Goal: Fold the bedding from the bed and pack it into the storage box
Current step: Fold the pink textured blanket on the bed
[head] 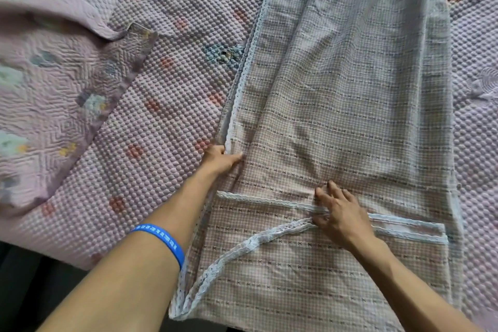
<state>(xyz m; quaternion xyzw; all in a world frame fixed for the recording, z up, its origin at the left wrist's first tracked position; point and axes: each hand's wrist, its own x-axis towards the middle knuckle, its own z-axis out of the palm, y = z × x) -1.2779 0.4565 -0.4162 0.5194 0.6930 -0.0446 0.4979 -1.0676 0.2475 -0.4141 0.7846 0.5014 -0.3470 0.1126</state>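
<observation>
A pink checked blanket [336,105] with a white lace border lies folded lengthwise on the bed, running from the near edge to the far side. My left hand [219,159] grips the blanket's lace-trimmed left edge, thumb on top. My right hand [341,213] presses flat, fingers spread, on a folded-over lace hem near the blanket's near end. A loose loop of lace trim [242,245] curves down toward the bed's near edge. A blue wristband [164,240] sits on my left forearm. No storage box is in view.
A pink quilted mattress cover [161,116] with orange dots spreads under everything. A rumpled pink floral quilt [54,94] lies at the left. The bed's near edge [62,261] drops to a dark floor at lower left.
</observation>
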